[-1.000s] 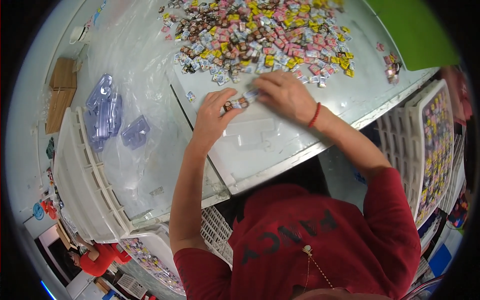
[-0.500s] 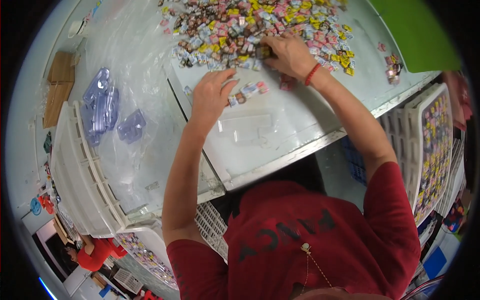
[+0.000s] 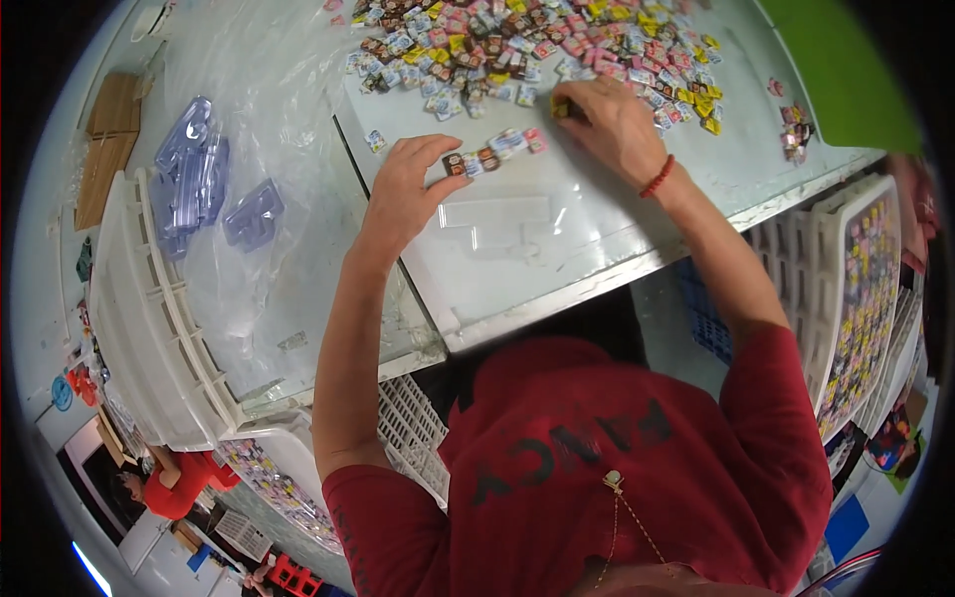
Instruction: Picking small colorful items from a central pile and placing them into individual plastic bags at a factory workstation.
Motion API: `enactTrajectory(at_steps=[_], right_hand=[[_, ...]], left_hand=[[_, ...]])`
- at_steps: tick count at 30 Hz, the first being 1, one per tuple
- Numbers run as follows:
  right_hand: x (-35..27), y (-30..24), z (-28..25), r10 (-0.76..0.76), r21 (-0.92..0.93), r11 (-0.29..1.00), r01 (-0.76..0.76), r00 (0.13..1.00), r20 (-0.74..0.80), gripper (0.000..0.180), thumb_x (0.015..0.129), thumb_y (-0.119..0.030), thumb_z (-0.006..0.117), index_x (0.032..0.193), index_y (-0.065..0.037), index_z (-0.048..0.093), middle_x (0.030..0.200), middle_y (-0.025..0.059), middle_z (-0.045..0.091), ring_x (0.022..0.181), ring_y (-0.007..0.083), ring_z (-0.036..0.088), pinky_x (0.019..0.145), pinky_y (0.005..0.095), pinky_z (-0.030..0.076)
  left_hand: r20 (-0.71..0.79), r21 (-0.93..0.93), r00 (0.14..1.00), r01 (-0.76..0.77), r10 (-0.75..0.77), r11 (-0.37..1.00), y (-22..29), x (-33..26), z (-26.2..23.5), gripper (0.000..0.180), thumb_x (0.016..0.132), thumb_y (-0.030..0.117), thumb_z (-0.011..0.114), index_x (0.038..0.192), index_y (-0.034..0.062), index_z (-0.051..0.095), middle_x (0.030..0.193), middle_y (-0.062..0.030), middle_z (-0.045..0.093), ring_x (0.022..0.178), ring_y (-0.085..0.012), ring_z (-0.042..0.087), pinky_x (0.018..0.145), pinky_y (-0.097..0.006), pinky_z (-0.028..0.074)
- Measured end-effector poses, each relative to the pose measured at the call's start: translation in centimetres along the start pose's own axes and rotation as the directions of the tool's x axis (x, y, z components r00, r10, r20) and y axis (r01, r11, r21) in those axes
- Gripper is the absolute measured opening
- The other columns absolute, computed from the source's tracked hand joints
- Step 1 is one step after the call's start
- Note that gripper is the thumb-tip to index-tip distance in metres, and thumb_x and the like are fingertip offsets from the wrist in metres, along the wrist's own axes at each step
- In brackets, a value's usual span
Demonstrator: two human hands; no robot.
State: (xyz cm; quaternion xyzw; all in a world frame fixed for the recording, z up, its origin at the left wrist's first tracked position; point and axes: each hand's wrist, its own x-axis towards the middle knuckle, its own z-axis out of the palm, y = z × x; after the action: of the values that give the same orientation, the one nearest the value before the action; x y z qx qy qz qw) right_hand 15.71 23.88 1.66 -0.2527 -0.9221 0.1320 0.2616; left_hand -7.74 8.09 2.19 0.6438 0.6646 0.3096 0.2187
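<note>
A short row of small wrapped candies (image 3: 487, 159), brown, pale blue and pink, lies on the white table. My left hand (image 3: 403, 189) is open at its left end, thumb and forefinger apart on either side of the brown candy there. To the right of the row, my right hand (image 3: 619, 129) pinches a yellow wrapped candy (image 3: 561, 105) between thumb and fingers; whether more candies are under the palm is hidden. Just beyond both hands spreads a big loose heap of candies (image 3: 497, 50). A clear plastic tray (image 3: 497, 212) lies nearer me, below the row.
Clear plastic trays (image 3: 194, 184) lie stacked on plastic film at the left. White crates (image 3: 149, 308) stand along the left edge, and a crate of filled packs (image 3: 860, 298) stands at the right. A green sheet (image 3: 836, 70) covers the far right corner. A person in red (image 3: 184, 485) is at lower left.
My right hand has drawn back from the heap toward me and to the right, with the yellow candy in its fingers. My left hand has shifted slightly left, staying by the row.
</note>
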Motion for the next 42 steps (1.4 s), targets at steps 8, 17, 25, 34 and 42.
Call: enactTrajectory(at_steps=[8,17,25,34,42], right_hand=[[-1.6,-1.9,-1.1,0.043,0.118,0.991,-0.058,0.991,0.129,0.034,0.068,-0.005,0.074,0.099,-0.007,0.062,0.09,0.01,0.066,0.087,0.029,0.061,0.078,0.0363,0.048],[-0.5,-3.1,-0.1,-0.056,-0.02,0.998,0.061,0.981,0.187,0.053,0.072,-0.015,0.074,0.12,-0.007,0.054,0.107,0.0113,0.062,0.091,0.03,0.062,0.078,0.0378,0.051],[0.0,-3.4,2.2,-0.099,-0.157,0.978,0.135,0.971,0.215,0.046,0.081,-0.022,0.068,0.123,-0.01,0.053,0.113,0.0079,0.058,0.09,0.0262,0.062,0.073,0.0339,0.052],[-0.6,-3.4,3.4,-0.211,-0.253,0.94,0.228,0.973,0.091,0.033,0.085,-0.024,0.064,0.116,-0.014,0.058,0.105,0.0034,0.06,0.085,0.0207,0.06,0.068,0.0305,0.051],[-0.5,-4.0,3.7,-0.166,-0.202,0.964,0.171,0.985,0.042,0.033,0.082,-0.021,0.067,0.112,-0.011,0.06,0.101,0.0039,0.061,0.085,0.0203,0.061,0.07,0.0305,0.051]], left_hand=[[-0.058,0.084,0.996,-0.064,0.069,0.994,-0.1,-0.7,0.3,0.042,0.073,0.015,0.076,0.111,0.0037,0.062,0.112,-0.0095,0.062,0.104,-0.0281,0.055,0.089,-0.036,0.045],[-0.031,0.017,0.996,-0.079,0.08,0.997,0.1,0.0,1.0,0.041,0.074,0.01,0.075,0.111,0.0017,0.06,0.111,-0.011,0.061,0.103,-0.029,0.055,0.086,-0.037,0.047],[-0.095,0.139,0.973,-0.196,0.21,0.971,-0.2,0.3,1.8,0.042,0.073,0.01,0.075,0.112,0.002,0.06,0.111,-0.0116,0.061,0.101,-0.0303,0.055,0.086,-0.038,0.047],[-0.132,0.101,0.972,-0.18,0.193,0.978,-0.8,0.2,2.4,0.039,0.075,0.013,0.074,0.111,0.0042,0.062,0.112,-0.0096,0.063,0.1,-0.0278,0.057,0.084,-0.036,0.049],[-0.127,0.119,0.975,-0.166,0.18,0.979,-0.7,0.8,3.6,0.036,0.077,0.018,0.074,0.11,0.0079,0.065,0.103,-0.0082,0.067,0.099,-0.0259,0.059,0.083,-0.035,0.05]])
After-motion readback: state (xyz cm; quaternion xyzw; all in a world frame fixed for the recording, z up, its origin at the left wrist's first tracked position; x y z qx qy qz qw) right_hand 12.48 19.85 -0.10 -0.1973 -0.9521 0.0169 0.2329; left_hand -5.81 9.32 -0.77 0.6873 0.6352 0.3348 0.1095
